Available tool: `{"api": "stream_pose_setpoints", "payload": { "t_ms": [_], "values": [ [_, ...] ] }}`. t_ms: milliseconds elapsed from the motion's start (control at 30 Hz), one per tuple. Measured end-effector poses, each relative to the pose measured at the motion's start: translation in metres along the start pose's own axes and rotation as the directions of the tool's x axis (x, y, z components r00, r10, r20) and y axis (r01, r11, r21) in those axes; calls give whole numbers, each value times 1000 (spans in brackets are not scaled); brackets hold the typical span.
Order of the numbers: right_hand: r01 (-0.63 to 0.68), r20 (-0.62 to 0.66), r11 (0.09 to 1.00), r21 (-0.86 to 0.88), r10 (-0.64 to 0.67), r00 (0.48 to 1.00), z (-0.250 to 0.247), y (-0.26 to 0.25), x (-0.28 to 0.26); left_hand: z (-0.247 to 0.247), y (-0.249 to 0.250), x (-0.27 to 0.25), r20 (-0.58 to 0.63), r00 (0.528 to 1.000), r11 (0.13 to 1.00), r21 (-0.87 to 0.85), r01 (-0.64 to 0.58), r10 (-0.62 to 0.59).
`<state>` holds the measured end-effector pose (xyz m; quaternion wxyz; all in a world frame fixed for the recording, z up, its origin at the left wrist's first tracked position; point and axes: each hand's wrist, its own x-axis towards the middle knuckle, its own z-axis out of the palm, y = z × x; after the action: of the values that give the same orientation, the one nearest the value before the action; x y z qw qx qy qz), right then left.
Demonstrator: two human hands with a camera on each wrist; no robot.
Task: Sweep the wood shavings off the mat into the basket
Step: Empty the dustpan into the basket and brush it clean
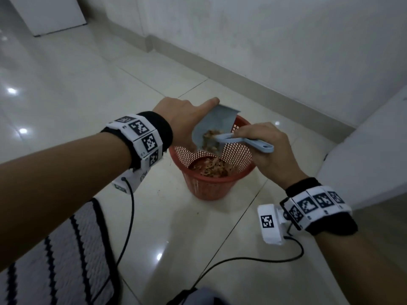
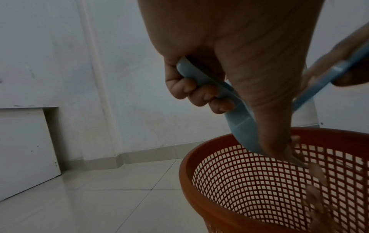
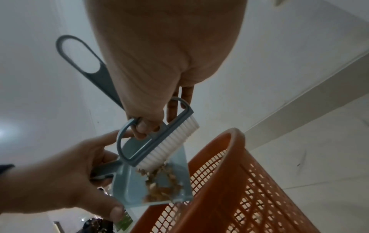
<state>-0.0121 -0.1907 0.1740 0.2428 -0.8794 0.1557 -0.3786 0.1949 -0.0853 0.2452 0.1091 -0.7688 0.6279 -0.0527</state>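
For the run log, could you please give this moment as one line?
left hand: grips dustpan tilted over basket | right hand: brush pushing shavings out | shavings already in basket

Left hand (image 1: pixel 182 119) gripping a blue-grey dustpan (image 1: pixel 212 128), tipped down over the orange mesh basket (image 1: pixel 211 172) sitting on the pale tiled floor (image 1: pixel 88 84). Right hand (image 1: pixel 271 150) holding a small blue brush (image 1: pixel 244 143) against the pan, with wood shavings (image 1: pixel 209 137) on the pan's lower end and a pile already down in the basket. Striped mat (image 1: pixel 66 256) near-left, white wall (image 1: pixel 286 40) behind the basket.
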Motion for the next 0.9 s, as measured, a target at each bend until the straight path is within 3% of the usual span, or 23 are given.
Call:
{"api": "stream_pose_setpoints", "payload": {
  "t_ms": [100,267,367,500,600,667,767,900],
  "values": [
    [48,-13,998,32,-47,999,6,-8,7,4,6,0,2,1000,1000,-2,-14,14],
    [57,163,992,-109,-39,986,9,-4,4,4,3,3,-39,999,1000,17,1,0],
    [-3,108,978,-207,26,994,7,3,-2,3,-3,3,-41,999,1000,21,15,-14],
    [24,13,995,-95,-23,1000,10,-8,5,6,-1,1,-20,1000,999,43,-22,22],
    [29,130,987,-156,-8,992,13,-7,9,7,-1,1,-51,999,1000,4,-1,1],
    [-79,174,972,-221,119,977,15,-1,5,7,-4,1,-73,997,999,-14,32,-33],
    [-339,81,926,-167,356,931,13,0,2,9,-12,-1,-82,990,990,-88,106,-113],
    [-590,-88,805,62,593,800,18,1,10,15,-14,-7,-67,984,972,-182,150,-164]
  ]
}}
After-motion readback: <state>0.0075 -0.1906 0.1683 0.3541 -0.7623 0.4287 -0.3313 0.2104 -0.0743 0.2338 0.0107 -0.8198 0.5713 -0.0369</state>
